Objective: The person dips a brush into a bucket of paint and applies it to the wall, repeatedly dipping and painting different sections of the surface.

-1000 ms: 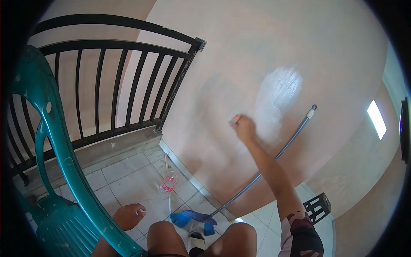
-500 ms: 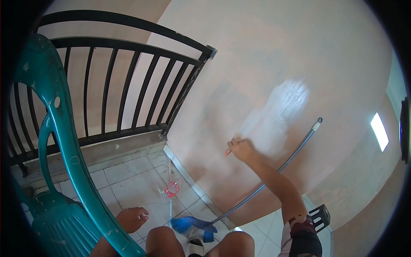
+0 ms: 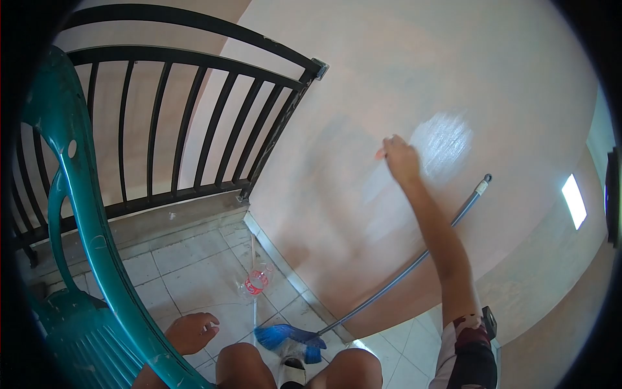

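Note:
Against the pale wall [image 3: 337, 188], my right hand [image 3: 402, 161] is closed around a paintbrush, whose orange handle end [image 3: 380, 155] pokes out on the left. Its bristles are hidden behind the hand. Just right of the hand is a wet, shiny white paint patch [image 3: 446, 146], with a thinner white smear trailing down to the left. My left hand [image 3: 191, 333] hangs low beside the green plastic chair [image 3: 97, 243], fingers loosely curled and apart, nothing seen in them. Whitish specks show at its fingertips.
A broom with a blue head [image 3: 285, 335] stands on the tiled floor, its grey handle [image 3: 382, 290] leaning against the wall. Clear plastic with a red label [image 3: 256, 282] lies near a thin white stick. Black railing [image 3: 194, 123] runs along the left. My knees are at the bottom.
My right hand has moved up and to the right along the wall with the paintbrush, closer to the shiny patch. My left hand has shifted slightly left. The view has tilted a little.

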Demonstrator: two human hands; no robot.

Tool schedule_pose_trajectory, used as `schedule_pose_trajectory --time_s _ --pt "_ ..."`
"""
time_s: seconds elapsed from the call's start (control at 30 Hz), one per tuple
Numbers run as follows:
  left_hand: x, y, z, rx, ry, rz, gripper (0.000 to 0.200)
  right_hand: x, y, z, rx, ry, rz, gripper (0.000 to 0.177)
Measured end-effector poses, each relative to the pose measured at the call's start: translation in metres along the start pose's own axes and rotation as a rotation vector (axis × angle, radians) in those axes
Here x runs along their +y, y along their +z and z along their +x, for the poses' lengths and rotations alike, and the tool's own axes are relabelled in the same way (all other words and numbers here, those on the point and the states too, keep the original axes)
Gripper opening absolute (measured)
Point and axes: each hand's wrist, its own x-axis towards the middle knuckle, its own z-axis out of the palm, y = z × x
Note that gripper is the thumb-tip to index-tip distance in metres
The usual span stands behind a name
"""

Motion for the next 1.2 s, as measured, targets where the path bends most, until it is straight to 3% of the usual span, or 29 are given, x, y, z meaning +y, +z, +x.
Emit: schedule_pose_trajectory --time_s 0.1,0.17,0.23,0.3,0.33,0.37,0.4,0.43,0.5,0.6,0.7,0.77,0.83,0.93,1.0,1.07,1.1,1.17,1.2 --pt "-0.005 0.002 0.000 0.005 0.009 0.011 0.029 -0.051 0.046 -0.074 -0.323 -0.174 -0.062 0.007" --pt "-0.003 0.000 -0.001 -0.001 0.026 0.007 0.032 -0.105 0.044 -0.109 -0.452 -0.173 0.143 0.017" --pt "-0.009 0.004 0.000 0.018 0.044 0.012 0.030 -0.136 0.043 -0.116 -0.450 -0.153 0.255 0.017" --pt "-0.011 0.004 0.000 0.032 0.066 0.010 0.028 -0.144 0.021 -0.099 -0.461 0.103 0.371 0.017" --pt "-0.011 0.005 0.000 0.031 0.058 0.007 0.027 -0.130 0.025 -0.088 -0.460 0.294 0.353 0.025" --pt "-0.010 0.005 0.001 0.028 0.052 0.004 0.027 -0.105 0.046 -0.084 -0.318 0.361 0.434 0.031" --pt "-0.009 0.005 0.001 0.023 0.053 0.000 0.027 -0.077 0.061 -0.074 -0.321 0.462 0.381 0.031" --pt "-0.009 0.004 0.001 0.014 0.044 -0.002 0.029 -0.046 0.052 -0.057 -0.361 0.459 0.387 0.027" --pt "-0.007 0.002 0.001 0.004 0.035 -0.006 0.031 -0.013 0.020 -0.019 -0.078 0.312 0.296 0.021" --pt "-0.002 0.000 0.000 -0.005 -0.004 0.001 0.029 0.012 0.001 0.017 -0.084 0.167 0.137 0.015" --pt "-0.006 0.003 0.000 0.015 0.010 0.015 0.030 -0.005 0.017 -0.003 -0.072 0.011 -0.027 0.009" --pt "-0.004 0.002 -0.001 0.020 0.048 0.032 0.030 -0.046 0.043 -0.044 -0.347 -0.059 -0.111 0.010" --pt "-0.011 0.005 0.000 0.024 0.054 0.035 0.029 -0.099 0.045 -0.079 -0.479 -0.116 0.057 0.012" --pt "-0.012 0.007 -0.001 0.021 0.063 0.027 0.029 -0.151 0.033 -0.095 -0.476 -0.124 0.229 0.015" --pt "-0.015 0.006 0.000 0.032 0.063 0.014 0.029 -0.156 0.023 -0.082 -0.555 0.193 0.301 0.028" --pt "-0.017 0.008 0.000 0.041 0.090 0.012 0.028 -0.109 0.070 -0.087 -0.495 0.346 0.331 0.040" --pt "-0.015 0.009 0.001 0.037 0.097 -0.001 0.028 -0.070 0.055 -0.056 -0.466 0.524 0.283 0.041" --pt "-0.010 0.004 0.000 0.018 0.046 -0.010 0.028 -0.036 0.023 -0.026 -0.200 0.333 0.181 0.020" --pt "-0.010 0.005 0.001 0.013 0.052 -0.014 0.028 -0.022 0.006 -0.012 -0.192 0.324 0.180 0.013"
